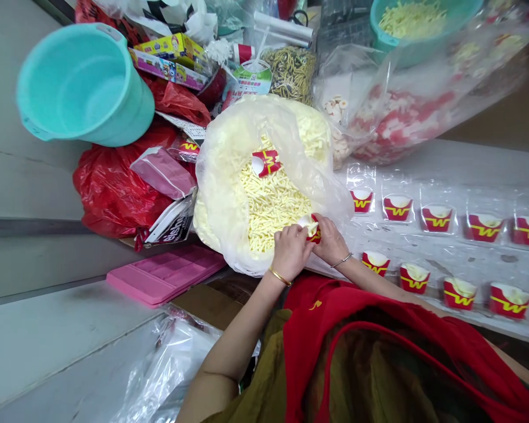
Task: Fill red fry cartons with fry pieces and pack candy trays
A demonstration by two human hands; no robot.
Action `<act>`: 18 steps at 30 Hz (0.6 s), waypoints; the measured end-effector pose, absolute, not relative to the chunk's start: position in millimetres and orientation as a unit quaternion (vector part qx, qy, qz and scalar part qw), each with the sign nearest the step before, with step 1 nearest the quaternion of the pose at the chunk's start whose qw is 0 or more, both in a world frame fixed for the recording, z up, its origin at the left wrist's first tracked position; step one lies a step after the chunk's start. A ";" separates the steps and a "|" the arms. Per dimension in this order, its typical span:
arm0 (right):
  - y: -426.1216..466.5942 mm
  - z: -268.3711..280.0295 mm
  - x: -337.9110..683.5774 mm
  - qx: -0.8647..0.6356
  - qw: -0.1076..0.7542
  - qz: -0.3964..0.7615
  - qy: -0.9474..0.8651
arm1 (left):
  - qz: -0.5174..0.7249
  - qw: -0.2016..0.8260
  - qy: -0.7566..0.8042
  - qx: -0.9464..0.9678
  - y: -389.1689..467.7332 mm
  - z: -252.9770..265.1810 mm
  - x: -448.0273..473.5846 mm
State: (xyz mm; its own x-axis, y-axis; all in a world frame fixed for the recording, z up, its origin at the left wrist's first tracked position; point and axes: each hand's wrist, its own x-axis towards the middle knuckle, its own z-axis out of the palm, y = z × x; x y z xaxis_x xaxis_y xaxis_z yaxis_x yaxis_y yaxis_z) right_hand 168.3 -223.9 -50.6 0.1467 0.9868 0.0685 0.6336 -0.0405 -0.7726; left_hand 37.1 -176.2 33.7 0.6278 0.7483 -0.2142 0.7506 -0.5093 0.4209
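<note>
My right hand [332,242], with a silver bangle at the wrist, grips a small red french-fry box [314,234] at the near right edge of a big plastic bag [223,235]. My left hand [291,249], wearing a gold bangle, is closed at the box's mouth. Pale yellow pieces show there, but what its fingers pinch is hidden. Loose pale yellow fry-shaped sticks [268,208] fill the open bag under both hands. On top of the sticks lies another red fry box [267,163] with a yellow W.
To my right, red fry boxes [397,207] stand in two rows, the far ones on clear bags. A turquoise bucket [79,88], a red plastic bag [119,182] and a pink tray [165,273] are at left. Beyond lie a turquoise basin [381,32] and a clear bag of red-and-white pieces [397,120].
</note>
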 end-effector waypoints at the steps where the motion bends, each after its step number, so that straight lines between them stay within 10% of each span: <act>1: -226.1 -49.3 169.6 -0.673 0.343 0.251 -0.605 | -0.008 0.221 0.435 0.873 -183.2 34.3 41.6; 18: -293.6 -44.2 200.7 -0.719 0.322 0.225 -0.574 | 0.063 0.281 0.376 0.881 -239.4 5.3 92.5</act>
